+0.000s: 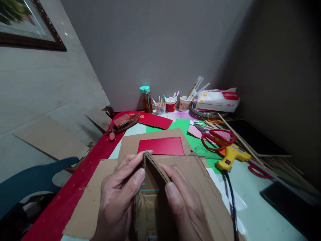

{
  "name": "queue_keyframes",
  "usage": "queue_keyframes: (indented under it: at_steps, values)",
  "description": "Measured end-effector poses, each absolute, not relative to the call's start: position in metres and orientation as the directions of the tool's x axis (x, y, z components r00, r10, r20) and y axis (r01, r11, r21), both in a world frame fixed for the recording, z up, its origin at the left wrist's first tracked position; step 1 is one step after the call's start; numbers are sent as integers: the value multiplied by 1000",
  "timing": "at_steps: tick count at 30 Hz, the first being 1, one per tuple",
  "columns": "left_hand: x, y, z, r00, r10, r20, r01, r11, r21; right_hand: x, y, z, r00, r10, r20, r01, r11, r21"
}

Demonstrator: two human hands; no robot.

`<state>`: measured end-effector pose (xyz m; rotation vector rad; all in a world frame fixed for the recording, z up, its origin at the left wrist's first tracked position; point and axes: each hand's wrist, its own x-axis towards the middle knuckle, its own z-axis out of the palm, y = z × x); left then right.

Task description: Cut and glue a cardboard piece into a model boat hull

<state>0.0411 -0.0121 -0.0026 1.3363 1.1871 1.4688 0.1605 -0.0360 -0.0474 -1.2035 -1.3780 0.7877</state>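
Note:
Between my hands is a piece of cardboard (156,167) bent into a peak, its corrugated edge facing me. My left hand (120,194) pinches the left side close to the fold, thumb in front. On the right side, my right hand (184,197) grips the sloping flap's lower end between thumb and fingers. Below and between the hands shows a cardboard box shape (147,201) with blue lines on it; its lower part is partly hidden by my hands. Beneath lie flat cardboard sheets (87,201), and a red card (160,146) lies just beyond my fingertips.
At right are a yellow glue gun (232,156) with a black cord, red-handled scissors (218,139) and a dark phone-like slab (288,204). A model boat (124,123), a bottle (146,100), paper cups (171,105) and a tissue pack (217,100) stand farther back. A blue chair (32,177) is at left.

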Motion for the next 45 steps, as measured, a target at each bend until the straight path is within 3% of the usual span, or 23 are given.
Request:
queue_keyframes:
  at_steps: [5,9,13,19,23,27,33,38,42,45]
  values:
    - [44,-9,-4,-178,953,246,-33,-256,966,159,-34,-42,74,937,341,197,321,-926]
    - [38,-6,-4,-107,970,219,-57,-226,973,160,-33,-38,41,926,375,181,362,-914]
    - [24,-1,8,-19,964,266,156,-260,953,165,-32,-35,35,927,373,203,359,-911]
    - [19,4,37,92,916,391,490,-384,783,171,-30,-34,-47,896,442,238,440,-866]
    - [22,2,45,120,848,516,611,-473,635,173,-30,-33,-18,873,487,241,477,-845]
    - [24,2,46,125,819,560,650,-494,577,176,-26,-28,-88,838,538,313,536,-784]
    - [24,10,43,128,885,447,572,-434,696,178,-22,-25,-104,863,493,300,500,-812]
    - [14,25,34,182,950,252,460,-309,832,177,-21,-29,-63,942,328,243,334,-911]
    - [0,37,23,108,976,187,354,-214,911,187,-14,-27,16,982,188,259,177,-949]
    - [-11,43,16,20,979,203,287,-200,937,204,-3,-16,109,973,203,298,163,-941]
